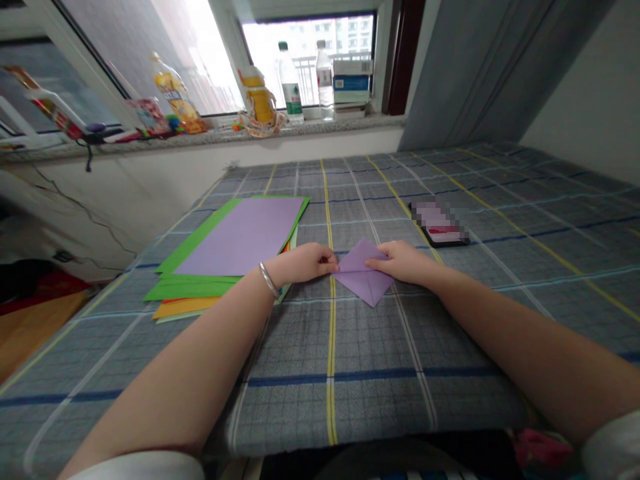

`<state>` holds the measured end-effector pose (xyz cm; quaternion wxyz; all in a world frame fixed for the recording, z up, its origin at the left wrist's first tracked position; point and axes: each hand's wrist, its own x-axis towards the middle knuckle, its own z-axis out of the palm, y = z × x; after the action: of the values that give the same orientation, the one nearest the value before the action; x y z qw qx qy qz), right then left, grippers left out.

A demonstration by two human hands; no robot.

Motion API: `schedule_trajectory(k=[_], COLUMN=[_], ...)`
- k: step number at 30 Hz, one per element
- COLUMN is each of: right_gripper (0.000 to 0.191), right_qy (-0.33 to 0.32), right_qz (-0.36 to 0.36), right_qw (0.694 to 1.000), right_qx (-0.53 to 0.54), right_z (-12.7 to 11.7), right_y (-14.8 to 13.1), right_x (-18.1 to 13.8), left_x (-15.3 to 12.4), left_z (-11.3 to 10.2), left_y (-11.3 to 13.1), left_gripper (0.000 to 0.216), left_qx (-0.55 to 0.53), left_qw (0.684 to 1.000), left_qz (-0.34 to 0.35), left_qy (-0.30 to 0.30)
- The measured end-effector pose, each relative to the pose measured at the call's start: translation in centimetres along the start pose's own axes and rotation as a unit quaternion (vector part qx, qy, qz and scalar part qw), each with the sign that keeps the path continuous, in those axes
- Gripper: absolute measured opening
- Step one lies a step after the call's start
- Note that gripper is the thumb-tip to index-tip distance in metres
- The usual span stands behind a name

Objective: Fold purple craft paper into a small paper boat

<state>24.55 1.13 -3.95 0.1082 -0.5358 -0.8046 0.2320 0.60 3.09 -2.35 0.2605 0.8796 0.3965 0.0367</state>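
Note:
A small piece of folded purple paper, diamond-shaped with creases showing, lies on the checked cloth between my hands. My left hand, with a silver bangle on the wrist, pinches the paper's left corner between thumb and fingers. From the right, my right hand grips the paper near its right corner, thumb on top and the other fingers partly hidden. Left of the folded piece is a stack of coloured paper, with a purple sheet on top and green and orange edges beneath; my left forearm passes over its near corner.
A phone lies beyond my right hand. Checked cloth covers the surface. On the windowsill stand several bottles, a yellow cup and stacked boxes. A grey curtain hangs at the right.

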Motion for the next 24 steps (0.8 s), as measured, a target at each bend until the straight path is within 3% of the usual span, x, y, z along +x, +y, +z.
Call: schedule_trajectory(k=[6, 13, 24], right_gripper=[0.028, 0.029, 0.027], right_qy=[0.033, 0.043, 0.052], right_qz=[-0.005, 0.020, 0.018], right_qw=[0.999, 0.994, 0.985], right_qx=[0.015, -0.103, -0.164], right_z=[0.2, 0.3, 0.6], right_y=[-0.1, -0.7, -1.1], right_x=[0.1, 0.2, 0.2], left_x=[0.2, 0.0, -1.0], left_z=[0.4, 0.6, 3.0], left_y=[0.5, 2.2, 4.9], left_gripper=[0.027, 0.034, 0.028], left_qx=[0.048, 0.196, 0.359], left_qw=[0.997, 0.972, 0.926], left_qz=[-0.064, -0.126, -0.110], left_qy=[0.013, -0.013, 0.029])
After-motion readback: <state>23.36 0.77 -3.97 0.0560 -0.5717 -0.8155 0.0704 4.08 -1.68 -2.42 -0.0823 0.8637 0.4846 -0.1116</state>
